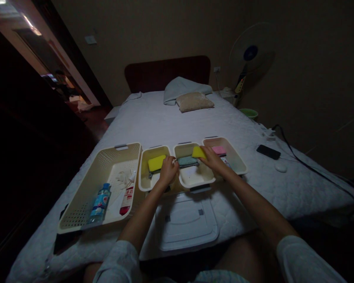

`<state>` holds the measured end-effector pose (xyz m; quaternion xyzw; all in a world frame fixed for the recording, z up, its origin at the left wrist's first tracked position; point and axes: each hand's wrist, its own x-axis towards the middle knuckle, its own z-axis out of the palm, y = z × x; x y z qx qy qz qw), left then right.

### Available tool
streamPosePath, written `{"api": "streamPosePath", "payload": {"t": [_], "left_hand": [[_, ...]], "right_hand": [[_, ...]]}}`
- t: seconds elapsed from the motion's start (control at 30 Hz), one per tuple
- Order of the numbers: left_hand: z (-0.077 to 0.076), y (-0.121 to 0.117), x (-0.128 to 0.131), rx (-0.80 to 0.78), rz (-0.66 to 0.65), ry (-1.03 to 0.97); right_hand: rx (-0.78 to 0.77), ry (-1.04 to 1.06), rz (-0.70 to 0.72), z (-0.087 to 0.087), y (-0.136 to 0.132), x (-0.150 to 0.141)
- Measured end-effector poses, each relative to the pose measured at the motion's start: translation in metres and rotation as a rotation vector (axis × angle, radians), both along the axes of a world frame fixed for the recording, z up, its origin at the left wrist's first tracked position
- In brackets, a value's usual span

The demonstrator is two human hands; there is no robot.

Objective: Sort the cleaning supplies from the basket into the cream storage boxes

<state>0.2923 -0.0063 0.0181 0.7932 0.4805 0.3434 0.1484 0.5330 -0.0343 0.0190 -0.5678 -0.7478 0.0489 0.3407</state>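
Note:
Three small cream bins stand in a row on the bed. My left hand (168, 171) is curled on the rim between the left bin (143, 173) and the middle bin (194, 181). A yellow sponge (156, 162) lies in the left bin. My right hand (212, 157) grips a second yellow sponge (198, 152) at the far right corner of the middle bin, beside a teal cloth-like sponge (188, 160). A pink sponge (218, 149) rests in the right bin (238, 159).
A large perforated basket (106, 165) at left holds a water bottle (100, 203), a red-and-white tube (126, 198) and a crumpled white item. A white lid (187, 222) lies in front of the bins. At right on the bed lie a phone (268, 151), a mouse (281, 167) and cables. Pillows sit at the headboard.

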Motion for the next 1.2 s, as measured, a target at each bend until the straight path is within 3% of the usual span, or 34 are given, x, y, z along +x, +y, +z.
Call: {"api": "streamPosePath", "payload": {"t": [0.17, 0.37, 0.63, 0.97, 1.2], "left_hand": [[0.008, 0.005, 0.013, 0.037, -0.017, 0.014], [0.006, 0.004, 0.037, 0.077, -0.114, 0.115], [-0.004, 0.006, 0.075, 0.024, -0.249, 0.111], [-0.009, 0.009, 0.089, -0.065, -0.277, 0.159], [-0.018, 0.015, 0.088, -0.105, -0.271, 0.129]], "right_hand": [[0.042, 0.020, -0.052, 0.005, -0.004, 0.020], [0.047, 0.027, -0.129, 0.015, -0.009, 0.044], [0.015, 0.022, -0.266, -0.008, -0.007, 0.089], [-0.011, 0.049, -0.228, -0.024, 0.011, 0.097], [-0.057, 0.003, -0.174, -0.028, 0.032, 0.083]]}}
